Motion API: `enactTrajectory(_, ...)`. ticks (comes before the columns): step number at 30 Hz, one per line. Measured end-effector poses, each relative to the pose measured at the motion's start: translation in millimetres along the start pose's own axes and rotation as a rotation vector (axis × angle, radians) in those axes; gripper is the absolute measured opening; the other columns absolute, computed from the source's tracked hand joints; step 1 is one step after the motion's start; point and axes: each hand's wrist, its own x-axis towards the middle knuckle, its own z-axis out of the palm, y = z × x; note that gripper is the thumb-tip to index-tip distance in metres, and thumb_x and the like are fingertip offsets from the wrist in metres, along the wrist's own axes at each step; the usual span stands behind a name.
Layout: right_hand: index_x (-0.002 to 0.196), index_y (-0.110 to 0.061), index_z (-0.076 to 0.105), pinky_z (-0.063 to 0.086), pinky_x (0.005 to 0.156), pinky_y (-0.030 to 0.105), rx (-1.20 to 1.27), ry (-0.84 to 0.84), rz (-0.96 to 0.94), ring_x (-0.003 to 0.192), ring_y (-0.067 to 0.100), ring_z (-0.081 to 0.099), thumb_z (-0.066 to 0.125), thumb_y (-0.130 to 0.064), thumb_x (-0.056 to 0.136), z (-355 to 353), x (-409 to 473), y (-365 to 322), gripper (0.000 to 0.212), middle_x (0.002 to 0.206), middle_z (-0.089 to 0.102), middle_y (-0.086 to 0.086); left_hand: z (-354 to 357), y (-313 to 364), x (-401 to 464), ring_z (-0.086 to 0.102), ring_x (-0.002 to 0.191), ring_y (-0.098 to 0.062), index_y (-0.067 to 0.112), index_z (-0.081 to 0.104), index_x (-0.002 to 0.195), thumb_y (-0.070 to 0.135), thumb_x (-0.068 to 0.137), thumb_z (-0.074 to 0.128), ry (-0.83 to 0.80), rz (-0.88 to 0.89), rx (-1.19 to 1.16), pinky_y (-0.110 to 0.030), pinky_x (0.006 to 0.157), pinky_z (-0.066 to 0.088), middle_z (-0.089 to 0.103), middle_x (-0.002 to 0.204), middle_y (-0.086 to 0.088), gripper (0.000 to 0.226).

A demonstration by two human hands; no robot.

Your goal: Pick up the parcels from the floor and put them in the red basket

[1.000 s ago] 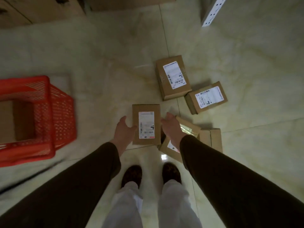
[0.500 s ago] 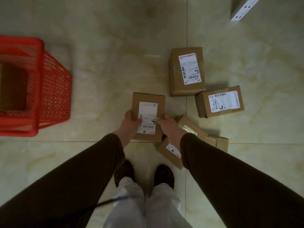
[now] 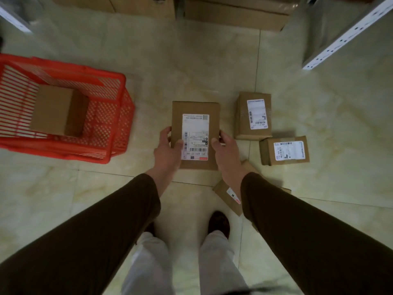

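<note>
Both hands, left (image 3: 167, 149) and right (image 3: 225, 150), grip a parcel (image 3: 195, 116); red basket (image 3: 119, 116) lies left of them.

1. The floor (image 3: 191, 67) is glossy pale cream marble-look tile with thin dark grout lines; the light is dim.
2. Large cardboard boxes (image 3: 234, 11) line the far edge.
3. A white perforated metal shelf post (image 3: 348, 33) angles in at upper right; another shelf edge (image 3: 12, 18) shows at upper left.

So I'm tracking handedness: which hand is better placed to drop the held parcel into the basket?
Left, probably. Both hands grip the parcel, but the red basket sits on the left hand's side; the right hand would cross over.
</note>
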Motion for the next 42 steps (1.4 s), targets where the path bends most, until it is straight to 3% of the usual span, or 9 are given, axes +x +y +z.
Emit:
enactTrajectory(3,0.141,-0.033,0.057,0.061,0.090,0.038,-0.029,0.013,-0.076,0.109,0.019,0.068,0.052,-0.032,0.102,27,-24,-26,0.040,0.132,0.062,0.003,-41,11,-8,0.067,0.105,-0.020,0.037,0.038,0.143,0.023,0.098,0.057,0.029,0.023,-0.061,-0.043,0.084,0.060,0.060,0.132,0.001,0.051)
enactTrajectory(9,0.144,-0.022,0.051,0.053,0.072,0.018,0.040,-0.007,-0.066,0.101,0.009,0.069,0.046,-0.021,0.108,92,-78,-73,0.037,0.122,0.069,-0.004,-134,18,-19,0.064,0.093,0.001,0.025,0.051,0.126,0.018,0.098,0.061,0.065,0.047,-0.198,-0.012,0.068,0.053,0.062,0.115,0.012,0.030)
enactTrajectory(16,0.145,-0.024,0.049,0.057,0.074,0.026,0.096,-0.035,-0.036,0.103,0.013,0.070,0.045,-0.024,0.108,157,-102,-108,0.037,0.121,0.070,-0.002,-210,30,-6,0.070,0.097,-0.011,0.027,0.053,0.133,0.023,0.098,0.060,0.046,0.016,-0.245,-0.026,0.074,0.057,0.068,0.118,0.003,0.036)
enactTrajectory(22,0.151,-0.026,0.039,0.058,0.097,0.046,-0.023,-0.058,-0.076,0.113,0.021,0.067,0.047,-0.026,0.106,205,-88,-140,0.046,0.133,0.065,0.000,-258,39,23,0.067,0.103,-0.020,0.039,0.044,0.136,0.024,0.101,0.054,-0.027,-0.062,-0.238,-0.051,0.075,0.061,0.064,0.120,0.008,0.039)
enactTrajectory(26,0.159,-0.025,0.023,0.054,0.087,0.029,-0.091,-0.103,-0.164,0.117,0.020,0.062,0.049,-0.023,0.107,242,-85,-159,0.059,0.132,0.054,-0.002,-301,40,46,0.062,0.109,-0.013,0.044,0.039,0.144,0.016,0.103,0.051,-0.097,-0.021,-0.213,-0.033,0.076,0.054,0.062,0.121,0.015,0.052)
enactTrajectory(29,0.163,-0.031,0.002,0.050,0.106,0.043,-0.140,-0.113,-0.183,0.135,0.024,0.051,0.054,-0.028,0.104,275,-86,-168,0.079,0.152,0.041,0.003,-341,38,65,0.054,0.119,-0.017,0.046,0.033,0.148,0.017,0.102,0.052,-0.167,-0.001,-0.128,-0.043,0.096,0.047,0.055,0.134,0.013,0.058)
enactTrajectory(33,0.153,-0.056,-0.014,0.057,0.094,0.060,-0.115,-0.168,-0.207,0.129,0.025,0.060,0.060,-0.035,0.093,323,-84,-169,0.097,0.154,0.042,-0.001,-392,28,94,0.052,0.125,-0.020,0.041,0.034,0.149,0.017,0.100,0.055,-0.213,-0.002,-0.049,-0.050,0.105,0.045,0.051,0.140,0.008,0.058)
enactTrajectory(37,0.147,-0.064,-0.017,0.058,0.089,0.064,-0.094,-0.146,-0.208,0.130,0.027,0.059,0.061,-0.031,0.094,362,-87,-170,0.099,0.158,0.038,-0.006,-427,19,117,0.057,0.121,-0.020,0.033,0.038,0.145,0.019,0.099,0.058,-0.224,0.019,-0.006,-0.044,0.101,0.051,0.056,0.135,0.004,0.052)
enactTrajectory(42,0.155,-0.048,-0.023,0.055,0.092,0.062,0.001,-0.135,-0.111,0.125,0.020,0.056,0.059,-0.012,0.102,385,-79,-169,0.103,0.125,0.045,-0.031,-440,16,148,0.062,0.112,-0.019,0.025,0.042,0.132,0.022,0.098,0.061,-0.237,-0.044,0.002,-0.035,0.085,0.057,0.060,0.125,0.003,0.039)
